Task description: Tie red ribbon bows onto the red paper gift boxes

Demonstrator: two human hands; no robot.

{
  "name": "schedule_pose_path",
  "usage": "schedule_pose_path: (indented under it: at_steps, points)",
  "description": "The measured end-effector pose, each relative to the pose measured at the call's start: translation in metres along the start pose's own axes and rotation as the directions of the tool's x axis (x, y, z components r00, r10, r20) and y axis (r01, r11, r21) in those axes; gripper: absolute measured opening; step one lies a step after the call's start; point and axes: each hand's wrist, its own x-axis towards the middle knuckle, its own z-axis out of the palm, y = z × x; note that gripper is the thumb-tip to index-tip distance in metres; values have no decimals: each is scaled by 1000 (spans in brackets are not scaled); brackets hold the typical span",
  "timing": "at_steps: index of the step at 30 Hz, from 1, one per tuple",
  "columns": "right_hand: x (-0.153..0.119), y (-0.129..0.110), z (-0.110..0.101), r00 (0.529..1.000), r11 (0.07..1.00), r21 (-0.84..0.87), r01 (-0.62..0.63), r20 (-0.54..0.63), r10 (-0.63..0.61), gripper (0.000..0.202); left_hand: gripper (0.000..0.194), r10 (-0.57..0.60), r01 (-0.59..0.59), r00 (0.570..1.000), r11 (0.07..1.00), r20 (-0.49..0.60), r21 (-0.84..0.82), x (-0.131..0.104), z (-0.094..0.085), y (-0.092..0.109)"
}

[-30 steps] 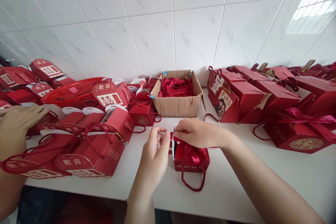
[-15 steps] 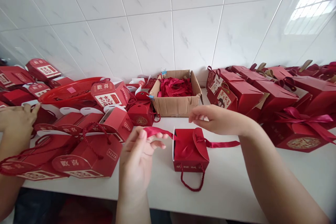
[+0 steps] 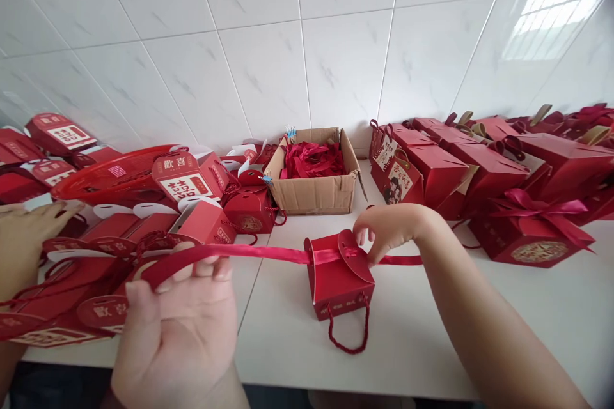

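Observation:
A small red gift box stands on the white table, its twisted cord handle hanging toward the front. A red satin ribbon runs through the slots in its top flaps. My left hand, palm up at the lower left, holds the ribbon's left part, which stretches taut to the box. My right hand is at the box's right flap, fingers curled and thumb apart, with nothing visible gripped. The ribbon's short right end lies on the table below that hand.
Behind stands a cardboard box of red ribbons. Red boxes and a red basket crowd the left, near another person's hand. More boxes and a bow-tied box fill the right.
My left hand has moved left and nearer, drawing the ribbon out straight. My right hand has come down onto the box's right flap. The ribbon's right end is shorter.

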Motion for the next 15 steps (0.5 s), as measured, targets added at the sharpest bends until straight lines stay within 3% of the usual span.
schedule_pose_path:
  at_steps: [5, 11, 15]
  points:
    - [6, 10, -1, 997, 999, 23, 49, 56, -51, 35, 23, 112, -109, 989, 993, -99, 43, 9, 1, 2]
    - [10, 13, 0, 997, 998, 34, 55, 52, -57, 56, 35, 119, -107, 977, 992, -177, 73, 12, -3, 7]
    - [17, 13, 2, 999, 1000, 2, -28, 34, 28, 57, 29, 146, -138, 973, 989, -179, 52, 17, -6, 9]
